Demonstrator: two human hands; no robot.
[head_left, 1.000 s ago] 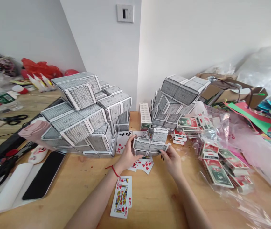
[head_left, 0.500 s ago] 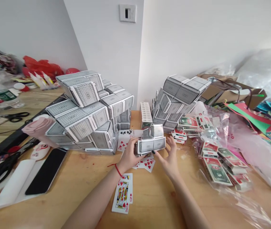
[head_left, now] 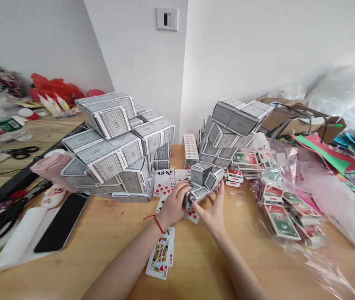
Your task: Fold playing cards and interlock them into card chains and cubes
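A small block structure folded from playing cards [head_left: 201, 175], grey-patterned backs outward, is held between both hands above the table. My left hand [head_left: 174, 205], with a red string on its wrist, grips its left end. My right hand [head_left: 212, 210] closes on its right side, the thumb pressing near the front left corner. Part of the structure is covered by fingers. Under and behind it lie loose face-up playing cards [head_left: 164, 183]. Nearer me, a king and a queen of hearts [head_left: 159, 255] overlap on the wood.
Larger stacks of folded-card blocks stand at left [head_left: 111, 154] and right [head_left: 232, 125]. A phone [head_left: 61, 223] and scissors [head_left: 1, 221] lie on the left. Boxed card decks [head_left: 281, 223] in clear plastic are on the right, with coloured paper [head_left: 324, 154] beyond.
The card structure has been turned in my hands, so its long front side now slants. My right thumb has moved left across its front, and my left fingers have shifted over its end.
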